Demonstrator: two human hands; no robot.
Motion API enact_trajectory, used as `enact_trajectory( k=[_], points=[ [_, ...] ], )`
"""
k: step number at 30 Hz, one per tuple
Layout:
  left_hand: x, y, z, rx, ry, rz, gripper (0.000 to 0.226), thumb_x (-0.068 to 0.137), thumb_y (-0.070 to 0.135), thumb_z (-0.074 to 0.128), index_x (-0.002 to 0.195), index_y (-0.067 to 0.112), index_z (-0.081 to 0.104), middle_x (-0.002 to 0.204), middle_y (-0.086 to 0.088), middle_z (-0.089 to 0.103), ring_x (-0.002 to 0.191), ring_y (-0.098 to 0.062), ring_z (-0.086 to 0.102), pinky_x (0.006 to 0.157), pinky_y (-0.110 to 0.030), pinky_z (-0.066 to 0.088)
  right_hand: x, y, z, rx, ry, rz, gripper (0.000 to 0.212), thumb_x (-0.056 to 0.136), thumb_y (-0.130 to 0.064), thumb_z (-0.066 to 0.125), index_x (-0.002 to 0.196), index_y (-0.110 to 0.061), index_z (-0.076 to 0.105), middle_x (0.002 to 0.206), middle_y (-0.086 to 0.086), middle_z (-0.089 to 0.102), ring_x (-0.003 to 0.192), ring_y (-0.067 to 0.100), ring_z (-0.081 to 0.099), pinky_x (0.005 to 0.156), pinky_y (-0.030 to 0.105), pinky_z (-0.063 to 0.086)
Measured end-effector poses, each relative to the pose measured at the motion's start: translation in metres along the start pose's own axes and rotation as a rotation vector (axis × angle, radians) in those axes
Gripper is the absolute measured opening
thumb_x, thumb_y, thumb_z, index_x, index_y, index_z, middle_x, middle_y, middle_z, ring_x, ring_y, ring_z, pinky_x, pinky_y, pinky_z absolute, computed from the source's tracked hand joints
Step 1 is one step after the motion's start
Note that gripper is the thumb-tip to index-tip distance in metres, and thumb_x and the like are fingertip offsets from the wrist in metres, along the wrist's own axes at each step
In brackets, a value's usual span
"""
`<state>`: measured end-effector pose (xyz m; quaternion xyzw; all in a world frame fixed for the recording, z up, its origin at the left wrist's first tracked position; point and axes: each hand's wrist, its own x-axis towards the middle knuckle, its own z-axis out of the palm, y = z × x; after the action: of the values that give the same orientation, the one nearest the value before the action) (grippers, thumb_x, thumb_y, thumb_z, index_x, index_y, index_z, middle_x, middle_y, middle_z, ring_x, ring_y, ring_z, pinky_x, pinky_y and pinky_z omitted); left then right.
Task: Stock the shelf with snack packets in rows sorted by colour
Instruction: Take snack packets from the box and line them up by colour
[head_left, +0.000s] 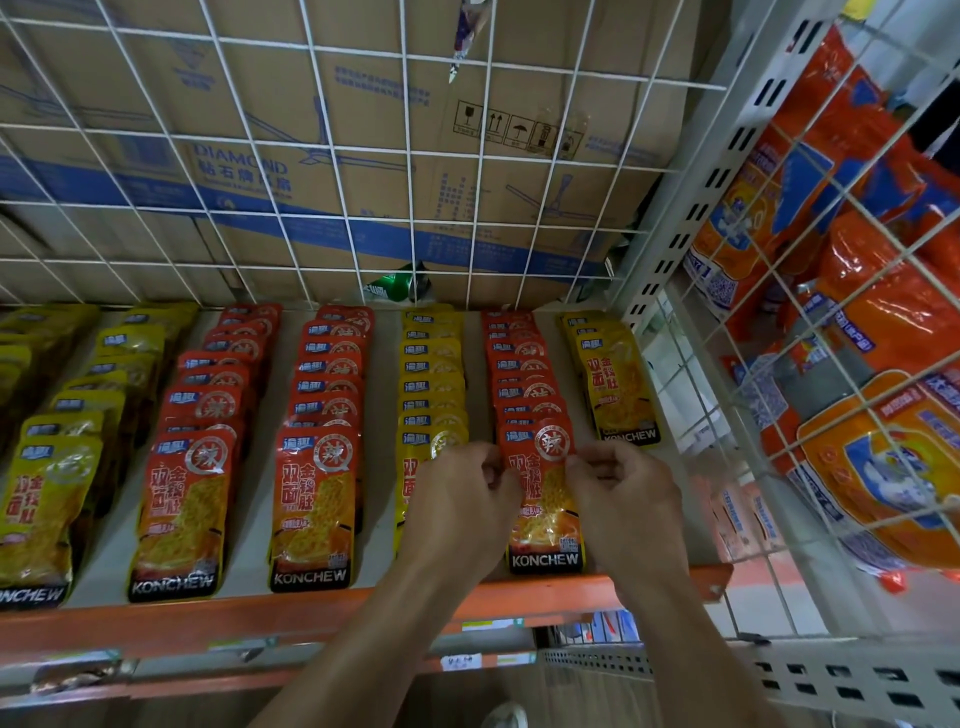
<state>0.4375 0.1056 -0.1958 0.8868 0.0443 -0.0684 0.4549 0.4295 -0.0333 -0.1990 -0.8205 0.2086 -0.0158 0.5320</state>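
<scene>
I see left grip (462, 509) and right grip (623, 499) pinching a glossy, flat red packet (545, 519) on the shelf (382, 395).

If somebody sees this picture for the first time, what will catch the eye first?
First, two hands near the front edge of the shelf: the left hand and the right hand pinch the front red packet by its sides. Around them, rows of red and yellow packets run to the back, and big orange bags crowd the right side.
</scene>
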Motion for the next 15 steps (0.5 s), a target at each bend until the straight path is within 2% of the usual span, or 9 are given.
enact_trajectory(
  k=[3,9,15],
  points=[
    [0.0001,0.0005,-0.0002,-0.007,0.001,-0.002,0.014,0.091,0.026,0.06,0.098,0.021,0.071,0.079,0.013,0.07,0.069,0.002,0.063,0.053,-0.009,0.045,-0.0003,0.0007,0.0004,0.016,-0.005,-0.006,0.005,0.088,-0.022,0.065,0.09,-0.027,0.064,0.083,-0.011,0.068,0.076,0.001,0.064,0.07,0.024,0.053],
    [-0.0006,0.0005,0.0008,0.013,-0.002,-0.002,0.012,0.09,0.023,0.062,0.094,0.018,0.072,0.078,0.008,0.071,0.069,-0.005,0.065,0.066,-0.03,0.054,-0.0008,0.0003,-0.0002,0.023,0.002,-0.011,0.015,0.086,-0.019,0.067,0.081,-0.031,0.061,0.08,-0.013,0.068,0.07,-0.007,0.063,0.066,0.02,0.05],
    [-0.0033,0.0013,0.0011,0.035,0.006,0.037,0.01,0.09,0.023,0.063,0.096,0.017,0.07,0.071,0.012,0.067,0.07,0.004,0.06,0.056,-0.01,0.046,-0.0033,0.0007,-0.0015,0.001,-0.01,-0.003,0.014,0.087,-0.018,0.068,0.084,-0.031,0.062,0.082,-0.012,0.069,0.075,-0.001,0.065,0.07,0.021,0.052]
  ],
)
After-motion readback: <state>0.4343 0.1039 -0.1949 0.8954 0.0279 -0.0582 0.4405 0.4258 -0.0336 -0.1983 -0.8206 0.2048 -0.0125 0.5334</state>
